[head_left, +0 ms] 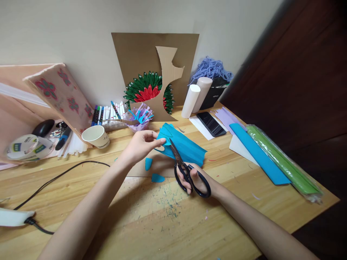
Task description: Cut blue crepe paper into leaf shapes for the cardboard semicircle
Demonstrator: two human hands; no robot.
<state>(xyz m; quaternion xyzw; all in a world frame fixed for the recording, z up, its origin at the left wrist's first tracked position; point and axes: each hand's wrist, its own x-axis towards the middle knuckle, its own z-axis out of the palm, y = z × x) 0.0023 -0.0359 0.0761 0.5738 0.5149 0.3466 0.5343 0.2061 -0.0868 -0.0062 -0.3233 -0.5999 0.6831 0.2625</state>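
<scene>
Between thumb and fingers, my left hand (143, 145) pinches the edge of a piece of blue crepe paper (187, 146), held above the table. My right hand (196, 178) has its fingers through the handles of black scissors (179, 159). The scissor tips touch the paper beside my left thumb, and the blades look nearly closed. Below my left hand lie two cut blue paper pieces (157, 178) with rounded ends. A flat cardboard piece (138, 171) rests on the table under the paper.
A brown board (135, 50) with green and red petals leans on the wall, a cardboard cutout (169, 68) before it. Nearby are a paper cup (96, 137), a bowl of paper strips (138, 124), markers (111, 113), a phone (211, 124) and a green paper roll (282, 159).
</scene>
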